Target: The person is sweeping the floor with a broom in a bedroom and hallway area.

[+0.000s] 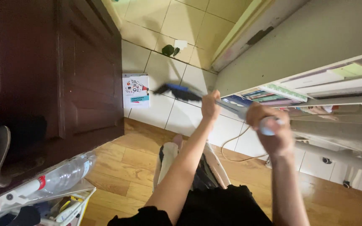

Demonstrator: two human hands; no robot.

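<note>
Floor first: pale square floor tiles (164,25) fill the top and middle of the view, meeting a strip of wooden flooring (122,167) lower down, nearer the person. Landmark for everything below is the dark brown door (51,71), which takes up the whole left side.

Far right of the door: a grey-green bookshelf (298,46) running diagonally, with books (273,94) lying flat on its lower shelf. White shelf legs stand on the tile under it.

Bottom left, below the door: a white basket (70,203) of clutter, with a clear plastic bottle (65,173) lying across its top.

Right of the door, centre bottom: the person's black clothing and legs, one foot on the wood.

On the tile, just right of the door's edge: a thin booklet (135,91) with a white and teal cover, lying flat.

Broom (180,91): blue head with dark bristles, held off the floor above the tile, right of the booklet, between door and bookshelf. Its handle runs right and down toward the person. Motion blur on the head.

Left hand (210,105): clenched round the handle midway along. Right hand (272,127): clenched over the pale handle end, nearer the bookshelf.

Tan cord (235,146) loops on the tile under the hands. Small dark leaf and white scrap (180,43) lie on the tile further up, right of the door's top corner.
</note>
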